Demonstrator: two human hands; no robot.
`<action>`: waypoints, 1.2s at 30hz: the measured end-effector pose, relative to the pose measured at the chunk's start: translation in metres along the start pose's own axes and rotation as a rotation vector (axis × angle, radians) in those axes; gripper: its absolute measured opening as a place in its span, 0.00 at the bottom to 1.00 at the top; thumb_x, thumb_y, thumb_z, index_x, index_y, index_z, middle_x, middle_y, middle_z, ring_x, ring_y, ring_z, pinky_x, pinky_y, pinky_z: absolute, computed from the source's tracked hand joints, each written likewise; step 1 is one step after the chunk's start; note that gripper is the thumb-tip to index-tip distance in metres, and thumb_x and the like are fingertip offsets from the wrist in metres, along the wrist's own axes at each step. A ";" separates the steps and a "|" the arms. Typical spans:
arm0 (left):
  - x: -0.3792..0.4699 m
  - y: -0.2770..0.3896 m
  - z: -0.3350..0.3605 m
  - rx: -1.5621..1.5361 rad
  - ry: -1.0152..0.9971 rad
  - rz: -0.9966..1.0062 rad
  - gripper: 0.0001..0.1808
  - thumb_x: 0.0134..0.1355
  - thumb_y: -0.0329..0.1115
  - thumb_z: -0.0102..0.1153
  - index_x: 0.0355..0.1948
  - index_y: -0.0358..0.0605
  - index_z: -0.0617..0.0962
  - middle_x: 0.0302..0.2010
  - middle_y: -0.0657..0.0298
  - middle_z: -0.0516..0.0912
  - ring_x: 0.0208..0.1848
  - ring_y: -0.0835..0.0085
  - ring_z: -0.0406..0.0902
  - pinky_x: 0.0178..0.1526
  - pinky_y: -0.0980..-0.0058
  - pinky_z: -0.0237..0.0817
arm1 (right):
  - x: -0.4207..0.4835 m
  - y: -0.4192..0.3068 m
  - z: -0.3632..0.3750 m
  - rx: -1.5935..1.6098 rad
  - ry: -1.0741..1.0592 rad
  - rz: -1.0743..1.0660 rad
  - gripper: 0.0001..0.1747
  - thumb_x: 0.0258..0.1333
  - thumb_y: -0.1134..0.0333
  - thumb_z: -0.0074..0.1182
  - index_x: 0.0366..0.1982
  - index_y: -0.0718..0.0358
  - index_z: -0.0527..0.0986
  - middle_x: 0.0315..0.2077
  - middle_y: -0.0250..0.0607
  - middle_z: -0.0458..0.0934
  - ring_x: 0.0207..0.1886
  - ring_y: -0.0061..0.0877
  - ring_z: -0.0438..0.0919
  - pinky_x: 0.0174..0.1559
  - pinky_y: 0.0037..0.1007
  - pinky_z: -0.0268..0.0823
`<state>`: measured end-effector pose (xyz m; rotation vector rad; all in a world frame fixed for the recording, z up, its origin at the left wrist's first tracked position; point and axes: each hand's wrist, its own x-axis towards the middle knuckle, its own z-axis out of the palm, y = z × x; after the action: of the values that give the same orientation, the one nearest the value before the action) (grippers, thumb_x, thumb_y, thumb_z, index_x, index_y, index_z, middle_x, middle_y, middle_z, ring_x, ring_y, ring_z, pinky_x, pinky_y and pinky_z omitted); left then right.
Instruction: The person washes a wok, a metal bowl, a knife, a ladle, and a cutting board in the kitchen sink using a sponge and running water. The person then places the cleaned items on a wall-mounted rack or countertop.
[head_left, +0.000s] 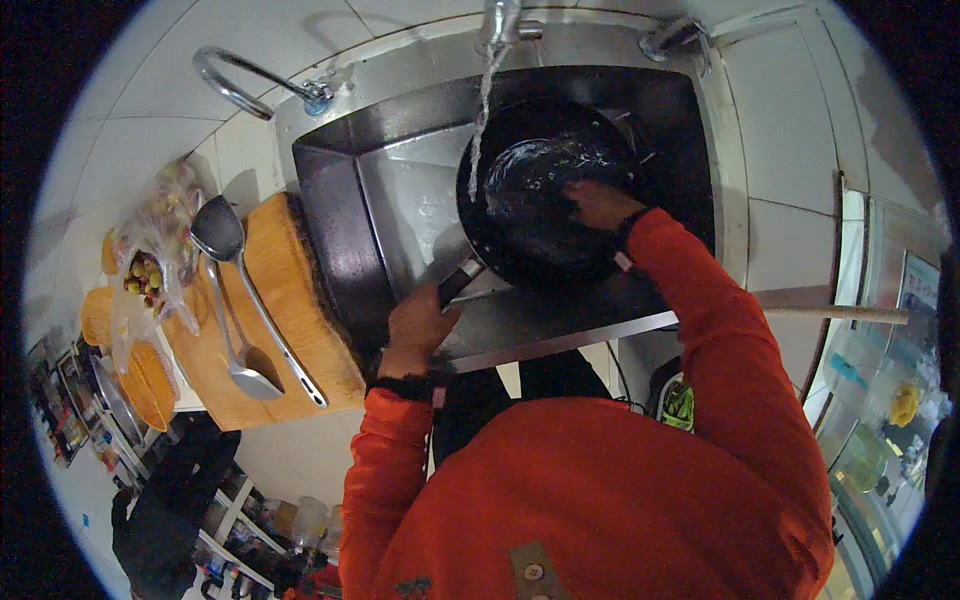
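Observation:
A dark frying pan (525, 217) stands in the metal sink (420, 195), and water (484, 112) runs into it from the faucet (501, 26) above. My left hand (420, 322) is closed around the pan's black handle (459, 281), over the sink's front left part. Inside the pan, at its right side, is my right hand (604, 204), reaching down to the wet inner surface; its fingertips are dim, and whether they hold something cannot be told. Whitish water or suds swirl in the pan beyond that hand.
Left of the sink, a wok spatula (219, 229) and a metal ladle or turner (255, 382) lie on a wooden board (300, 330). Beside them are a clear plastic bag of fruit (150, 274) and orange baskets (146, 382). Two more faucets (232, 79) (675, 39) flank the sink's back edge.

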<state>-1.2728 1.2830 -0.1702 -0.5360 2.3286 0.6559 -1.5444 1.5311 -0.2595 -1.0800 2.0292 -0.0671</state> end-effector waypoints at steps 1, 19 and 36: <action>0.005 0.007 0.005 -0.002 0.024 0.007 0.29 0.56 0.51 0.59 0.51 0.43 0.71 0.42 0.49 0.81 0.46 0.50 0.78 0.46 0.56 0.70 | 0.003 -0.009 0.003 0.066 -0.034 -0.083 0.30 0.49 0.66 0.55 0.57 0.63 0.67 0.57 0.50 0.68 0.58 0.43 0.68 0.60 0.38 0.61; -0.009 0.036 -0.029 0.145 -0.012 -0.101 0.16 0.55 0.36 0.56 0.43 0.43 0.72 0.39 0.49 0.82 0.44 0.51 0.79 0.45 0.54 0.70 | -0.040 -0.025 0.002 0.441 -0.013 -0.010 0.22 0.44 0.66 0.57 0.46 0.60 0.73 0.43 0.45 0.77 0.47 0.38 0.75 0.48 0.35 0.67; -0.075 0.059 -0.075 -0.580 -0.604 0.063 0.10 0.53 0.35 0.55 0.29 0.39 0.72 0.18 0.69 0.71 0.20 0.81 0.68 0.23 0.78 0.60 | -0.218 -0.059 -0.115 1.480 0.920 0.049 0.17 0.54 0.73 0.54 0.47 0.64 0.71 0.39 0.34 0.76 0.40 0.21 0.75 0.44 0.25 0.69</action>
<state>-1.2869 1.3018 -0.0515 -0.4320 1.5805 1.3309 -1.5184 1.6137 -0.0213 0.0487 1.8703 -1.9526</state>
